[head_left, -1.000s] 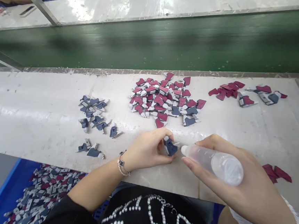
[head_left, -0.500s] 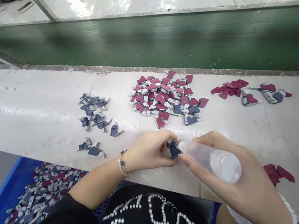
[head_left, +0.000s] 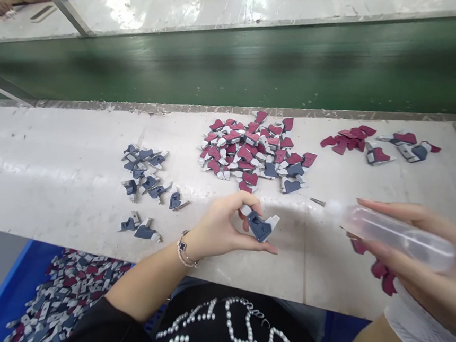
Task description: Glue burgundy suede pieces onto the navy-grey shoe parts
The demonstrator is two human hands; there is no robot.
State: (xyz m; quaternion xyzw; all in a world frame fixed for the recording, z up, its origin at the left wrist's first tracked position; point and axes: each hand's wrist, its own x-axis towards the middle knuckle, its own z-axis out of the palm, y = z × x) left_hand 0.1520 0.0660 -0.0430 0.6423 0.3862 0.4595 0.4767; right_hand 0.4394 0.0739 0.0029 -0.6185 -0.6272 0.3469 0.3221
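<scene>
Between the thumb and fingers of my left hand (head_left: 225, 221) is a small dark-blue and light-grey plastic part (head_left: 261, 226), its hollowed blue face turned up. My right hand (head_left: 428, 257), partly blurred, is wrapped round a translucent squeeze bottle (head_left: 398, 236) with a thin needle tip (head_left: 316, 201) pointing left. The bottle is apart from the part, off to its right. Beneath my right hand lie a few maroon flat pieces (head_left: 381, 270), partly hidden. Beyond my left hand is a heap of maroon-and-grey parts (head_left: 245, 151).
Blue-grey parts (head_left: 144, 171) lie in a loose group at left. Maroon pieces (head_left: 350, 138) and several assembled parts (head_left: 379, 155) lie at back right. A blue bin (head_left: 6, 284) full of parts stands below the table edge. Behind runs a green belt (head_left: 221, 69); across it, a person's hands (head_left: 7, 0).
My right hand has drawn the bottle away to the right, off the plastic part. My left hand still holds the part, now more exposed. Across the belt, the other person's hands have shifted.
</scene>
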